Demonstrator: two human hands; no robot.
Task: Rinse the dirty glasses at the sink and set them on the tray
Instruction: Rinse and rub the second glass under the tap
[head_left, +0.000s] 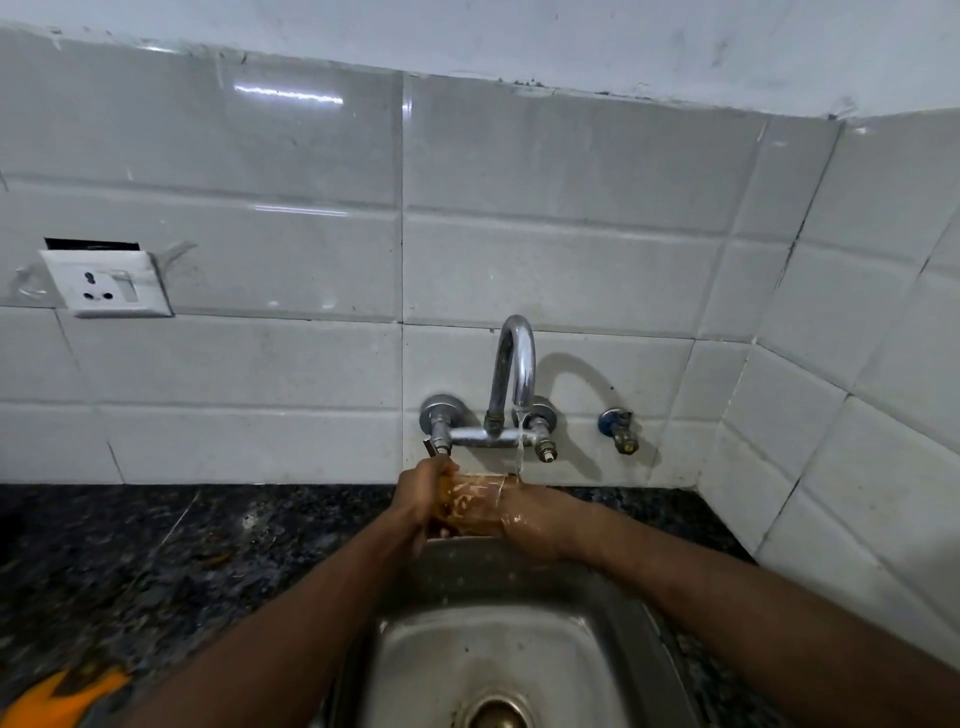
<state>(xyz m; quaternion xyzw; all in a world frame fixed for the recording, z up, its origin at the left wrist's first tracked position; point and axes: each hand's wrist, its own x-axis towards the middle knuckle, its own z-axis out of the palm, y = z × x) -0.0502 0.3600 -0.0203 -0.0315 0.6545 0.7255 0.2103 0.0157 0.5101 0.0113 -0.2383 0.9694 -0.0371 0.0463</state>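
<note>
Looking down from the head cam, both forearms reach fwd over the sink (431, 670) & meet just below the tap (515, 358). Betw. them is the glass (470, 506), lying roughly sideways, held in the air above the sink's back edge, w/ brownish streaks & water on its wall.

Left grip (418, 499) is wrapped round the glass's left end, fingers curled onto it. Right grip (537, 519) is wet & butts against the glass's right end. Its fingers are lost behind the wet glass, so can't tell if they wrap it or go inside. Water stream (518, 441) drops straight from the spout & lands about where glass & right grip meet.

Sink is steel, w/ the drain (496, 714) at bottom centre of frame. Desk (156, 545) is dark speckled stone, on both sides of the sink. Wall behind is white tile (260, 249), & the tap is mounted on it w/ a valve each side. A separate small valve w/ blue collar (618, 428) sits just right of the tap. White socket (106, 283) is on the tiles far left, above the desk. Orange thing (62, 696) shows in the bottom-left corner, too blurred to ID.
</note>
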